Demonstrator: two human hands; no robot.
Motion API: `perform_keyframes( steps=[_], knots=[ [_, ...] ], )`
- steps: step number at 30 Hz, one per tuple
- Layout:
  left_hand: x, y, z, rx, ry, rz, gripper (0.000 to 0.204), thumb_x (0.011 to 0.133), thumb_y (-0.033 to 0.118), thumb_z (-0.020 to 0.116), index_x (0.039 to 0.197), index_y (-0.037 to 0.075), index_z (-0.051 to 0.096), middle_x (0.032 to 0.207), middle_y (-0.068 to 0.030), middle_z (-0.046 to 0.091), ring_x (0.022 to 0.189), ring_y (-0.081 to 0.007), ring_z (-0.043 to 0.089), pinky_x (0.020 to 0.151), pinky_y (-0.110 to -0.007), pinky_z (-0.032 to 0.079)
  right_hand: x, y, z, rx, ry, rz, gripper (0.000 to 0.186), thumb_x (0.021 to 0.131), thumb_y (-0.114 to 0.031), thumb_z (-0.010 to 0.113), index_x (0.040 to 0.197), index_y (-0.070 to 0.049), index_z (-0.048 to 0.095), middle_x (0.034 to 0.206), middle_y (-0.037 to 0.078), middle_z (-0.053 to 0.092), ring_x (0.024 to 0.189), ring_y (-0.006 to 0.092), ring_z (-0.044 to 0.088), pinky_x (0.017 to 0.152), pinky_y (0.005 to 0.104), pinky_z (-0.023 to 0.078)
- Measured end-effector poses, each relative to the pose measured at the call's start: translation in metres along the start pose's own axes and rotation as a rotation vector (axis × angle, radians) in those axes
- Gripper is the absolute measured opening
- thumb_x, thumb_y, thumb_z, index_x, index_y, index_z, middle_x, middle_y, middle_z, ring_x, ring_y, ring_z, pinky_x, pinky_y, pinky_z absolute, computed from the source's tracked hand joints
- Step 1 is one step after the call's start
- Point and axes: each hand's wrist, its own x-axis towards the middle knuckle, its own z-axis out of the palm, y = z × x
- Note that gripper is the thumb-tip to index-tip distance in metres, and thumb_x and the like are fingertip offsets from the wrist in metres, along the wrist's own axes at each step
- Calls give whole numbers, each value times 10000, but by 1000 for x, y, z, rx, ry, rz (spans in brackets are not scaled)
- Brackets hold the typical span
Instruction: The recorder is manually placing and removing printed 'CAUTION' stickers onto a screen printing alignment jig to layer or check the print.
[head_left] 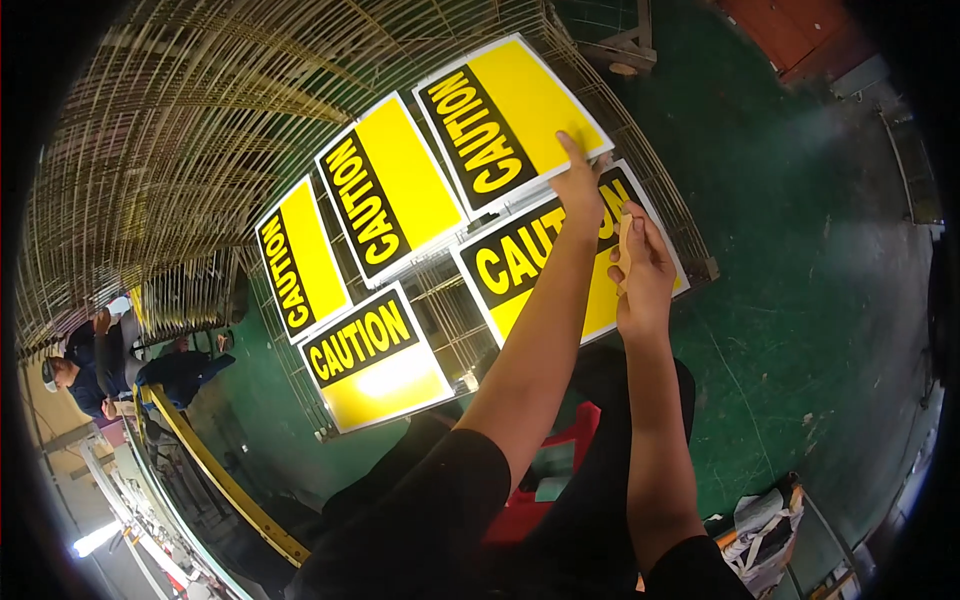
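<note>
Upper sign [515,115], yellow and black, lies toward far right corner of wire rack [445,315]. Left hand [580,188] at its near right corner, thumb on face; fingers mostly hidden, cannot tell how firm grip is. Right hand [648,268] above rack's right edge, grip narrow, pinching small pale thing [627,246], kind unclear. Left forearm crosses near right sign [510,275], hiding part. Three more signs toward rack's left edge. Stacked wire racks [190,120] beyond. Co-worker [88,370] well off left, past yellow beam [215,485].
</note>
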Motion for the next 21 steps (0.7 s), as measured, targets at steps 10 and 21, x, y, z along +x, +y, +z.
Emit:
perform_keyframes(
  steps=[10, 21],
  knots=[
    [15, -7, 24, -84, -152, -33, 438, 985, 326, 578, 1299, 51, 445, 1179, -136, 571, 938, -227, 663, 755, -362, 626, 1, 5, 0, -56, -43, 17, 288, 1006, -273, 563, 1234, -119, 647, 1008, -46, 611, 729, 51, 497, 570, 181, 365],
    [18, -12, 12, 30, -189, 4, 542, 968, 367, 596, 1328, 19, 389, 1175, -194, 583, 877, -297, 692, 683, -314, 630, 1, 3, -2, -43, -63, 28, 292, 1005, -265, 558, 1240, -116, 645, 999, -36, 609, 732, 52, 497, 575, 177, 372]
  ],
)
